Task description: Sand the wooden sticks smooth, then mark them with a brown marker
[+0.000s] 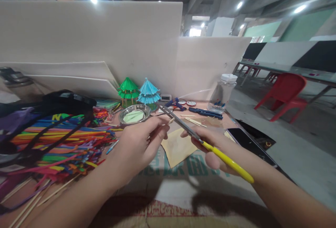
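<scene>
My left hand (141, 144) is closed in a pinch on a thin wooden stick (170, 121) whose tip points right. My right hand (212, 147) is closed on yellow-handled scissors (194, 136); the metal blades reach up and left to just past the stick's tip. Both hands hover above a tan paper sheet (177, 148) lying on the cardboard-covered table (181, 189).
A heap of coloured strips and sticks (63, 140) lies left. Behind stand a metal dish (134, 114), green (127, 89) and blue (148, 92) paper pagodas, blue tools (205, 112), a plastic jar (222, 93). A phone (248, 143) sits at the right edge. A red chair (285, 95) stands beyond.
</scene>
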`<state>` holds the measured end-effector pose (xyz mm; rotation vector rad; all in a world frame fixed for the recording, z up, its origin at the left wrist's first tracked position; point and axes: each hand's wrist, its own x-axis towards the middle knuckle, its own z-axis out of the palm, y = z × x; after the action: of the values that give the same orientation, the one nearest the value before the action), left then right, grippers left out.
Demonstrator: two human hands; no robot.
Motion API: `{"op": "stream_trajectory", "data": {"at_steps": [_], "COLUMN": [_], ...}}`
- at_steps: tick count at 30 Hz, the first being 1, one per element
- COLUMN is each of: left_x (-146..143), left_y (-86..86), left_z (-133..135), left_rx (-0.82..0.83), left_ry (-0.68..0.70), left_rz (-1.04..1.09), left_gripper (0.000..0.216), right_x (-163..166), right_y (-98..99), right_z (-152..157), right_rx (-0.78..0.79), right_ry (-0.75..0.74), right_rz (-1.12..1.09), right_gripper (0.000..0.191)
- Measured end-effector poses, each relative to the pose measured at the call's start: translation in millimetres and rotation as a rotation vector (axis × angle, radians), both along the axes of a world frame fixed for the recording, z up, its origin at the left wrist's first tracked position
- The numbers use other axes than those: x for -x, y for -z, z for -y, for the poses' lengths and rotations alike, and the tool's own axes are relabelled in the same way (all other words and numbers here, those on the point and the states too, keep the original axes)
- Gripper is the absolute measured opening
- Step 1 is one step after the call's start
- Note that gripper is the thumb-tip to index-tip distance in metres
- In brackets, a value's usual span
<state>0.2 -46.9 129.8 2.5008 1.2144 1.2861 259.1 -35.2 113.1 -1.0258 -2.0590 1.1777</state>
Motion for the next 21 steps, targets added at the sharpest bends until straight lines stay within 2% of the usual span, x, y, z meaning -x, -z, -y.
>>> {"op": "stream_trajectory", "data": {"at_steps": [6, 10, 16, 21], "left_x": [1.4, -1.9, -13.6, -12.0], "left_y": [3.2, 8.0, 12.4, 12.7], "left_z": [-1.1, -5.5, -17.6, -23.3], "left_rx": [0.032, 0.043, 0.096, 0.123], "left_ry": [-0.011, -0.028, 0.038, 0.0], "left_rz": [-0.006, -0.008, 0.076, 0.102], "left_gripper": [0.014, 0.015, 0.012, 0.015], "right_x": [-1.0, -6.7, -12.0, -6.1], "right_y": [-1.2, -1.0, 16.7, 23.7], "right_z": [-4.0, -8.4, -25.7, -27.0], "right_rx": [-0.046, -0.081, -0.138, -0.148], "right_ry": [0.011, -0.01, 0.003, -0.006], "right_rz": [0.037, 0.058, 0.087, 0.022], "right_gripper": [0.042, 0.052, 0.059, 0.064]}}
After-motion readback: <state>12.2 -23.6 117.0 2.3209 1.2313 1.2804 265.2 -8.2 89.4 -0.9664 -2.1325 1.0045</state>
